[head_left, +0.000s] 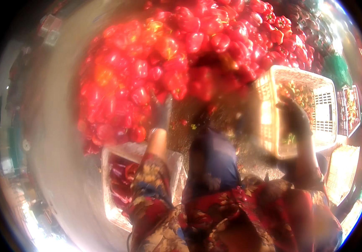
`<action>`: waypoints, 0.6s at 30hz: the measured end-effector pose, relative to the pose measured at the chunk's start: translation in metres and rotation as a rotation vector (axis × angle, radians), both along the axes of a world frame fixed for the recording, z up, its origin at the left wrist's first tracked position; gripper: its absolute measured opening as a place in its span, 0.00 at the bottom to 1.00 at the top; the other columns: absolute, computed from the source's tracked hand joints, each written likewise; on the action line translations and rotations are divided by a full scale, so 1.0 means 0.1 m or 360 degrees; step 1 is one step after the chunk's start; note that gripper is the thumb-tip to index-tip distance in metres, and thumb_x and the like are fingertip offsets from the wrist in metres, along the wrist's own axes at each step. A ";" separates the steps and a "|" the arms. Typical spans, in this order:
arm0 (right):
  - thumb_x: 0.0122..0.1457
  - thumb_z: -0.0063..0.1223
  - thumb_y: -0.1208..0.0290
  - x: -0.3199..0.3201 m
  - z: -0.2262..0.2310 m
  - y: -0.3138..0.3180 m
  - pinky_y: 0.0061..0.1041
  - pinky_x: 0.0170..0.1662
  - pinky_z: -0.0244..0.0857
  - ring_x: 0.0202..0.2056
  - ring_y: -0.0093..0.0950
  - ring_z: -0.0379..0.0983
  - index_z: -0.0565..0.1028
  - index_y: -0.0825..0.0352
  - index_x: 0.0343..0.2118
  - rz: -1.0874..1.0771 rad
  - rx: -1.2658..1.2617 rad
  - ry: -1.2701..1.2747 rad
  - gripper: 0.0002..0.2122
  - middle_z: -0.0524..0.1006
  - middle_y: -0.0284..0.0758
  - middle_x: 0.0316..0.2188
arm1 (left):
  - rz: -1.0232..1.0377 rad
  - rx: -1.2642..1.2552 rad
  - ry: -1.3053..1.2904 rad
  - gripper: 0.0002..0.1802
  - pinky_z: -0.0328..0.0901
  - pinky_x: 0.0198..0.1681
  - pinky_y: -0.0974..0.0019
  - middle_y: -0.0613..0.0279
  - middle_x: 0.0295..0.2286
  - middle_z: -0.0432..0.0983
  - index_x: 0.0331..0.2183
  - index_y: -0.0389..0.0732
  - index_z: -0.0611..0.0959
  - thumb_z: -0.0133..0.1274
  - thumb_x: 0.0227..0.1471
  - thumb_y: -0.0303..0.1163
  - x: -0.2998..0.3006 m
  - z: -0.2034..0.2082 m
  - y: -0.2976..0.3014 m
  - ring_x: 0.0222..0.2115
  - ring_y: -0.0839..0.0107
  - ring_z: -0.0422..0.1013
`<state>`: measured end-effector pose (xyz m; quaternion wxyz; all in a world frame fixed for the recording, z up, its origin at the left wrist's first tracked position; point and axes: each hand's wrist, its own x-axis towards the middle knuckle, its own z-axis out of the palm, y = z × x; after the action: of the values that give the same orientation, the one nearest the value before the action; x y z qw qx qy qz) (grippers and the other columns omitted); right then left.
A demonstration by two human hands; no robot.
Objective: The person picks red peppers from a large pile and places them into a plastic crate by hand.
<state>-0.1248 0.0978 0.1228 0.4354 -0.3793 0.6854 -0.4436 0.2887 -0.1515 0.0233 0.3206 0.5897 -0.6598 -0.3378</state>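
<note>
A large heap of red bell peppers [147, 71] fills the ground ahead. My left hand [162, 111], in what looks like a greyish glove, reaches to the near edge of the heap; its fingers are blurred among the peppers. My right hand [295, 119], dark and apparently gloved, is over a pale plastic crate [269, 113] on the right, its fingers loosely stretched with nothing visible in them. Inside that crate lie many small brownish-green pieces [307, 101], perhaps pepper cores. By my left forearm stands a white crate [109, 201] holding dark red peppers [122, 178].
Between the crates my dark-clad knee [214, 164] juts forward over wet, littered ground [185, 122]. At the right are another pale crate [342, 172], a dark crate [351, 109] and a green net bag [336, 71]. Grey floor [59, 126] extends left.
</note>
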 end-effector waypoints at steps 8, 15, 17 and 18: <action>0.63 0.47 0.61 0.00 -0.13 0.19 0.22 0.24 0.67 0.21 0.23 0.71 0.69 0.69 0.53 -0.0332 0.0263 -0.0106 0.20 0.78 0.39 0.33 | 0.0320 0.0148 -0.0643 0.39 0.56 0.60 0.61 0.49 0.58 0.59 0.60 0.35 0.56 0.55 0.54 0.39 -0.90 -1.30 -0.85 0.58 0.57 0.58; 0.63 0.47 0.59 0.11 -0.06 0.00 0.23 0.22 0.66 0.19 0.25 0.70 0.69 0.70 0.52 -0.0501 0.0382 -0.0177 0.21 0.76 0.38 0.27 | 0.0287 0.0188 -0.0306 0.35 0.58 0.59 0.61 0.52 0.55 0.63 0.57 0.36 0.61 0.54 0.55 0.41 -0.87 -1.43 -0.94 0.56 0.59 0.61; 0.63 0.46 0.59 0.10 -0.08 0.06 0.22 0.22 0.65 0.18 0.24 0.70 0.70 0.71 0.51 -0.0496 0.0308 -0.0265 0.20 0.76 0.37 0.26 | 0.0243 0.0280 0.0054 0.34 0.58 0.59 0.60 0.52 0.54 0.64 0.57 0.37 0.63 0.54 0.55 0.42 -0.80 -1.33 -0.86 0.55 0.59 0.61; 0.64 0.46 0.59 0.10 -0.06 0.06 0.21 0.22 0.65 0.18 0.24 0.70 0.70 0.71 0.51 -0.0507 0.0278 -0.0363 0.20 0.76 0.37 0.26 | 0.0240 0.0359 0.0286 0.33 0.58 0.59 0.60 0.52 0.53 0.65 0.56 0.37 0.63 0.54 0.55 0.42 -0.72 -1.13 -0.82 0.55 0.60 0.62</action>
<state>-0.1144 0.1042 0.1170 0.4658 -0.1742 0.7188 -0.4859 0.2164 -0.2335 -0.0899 0.3345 0.6371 -0.5404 -0.4361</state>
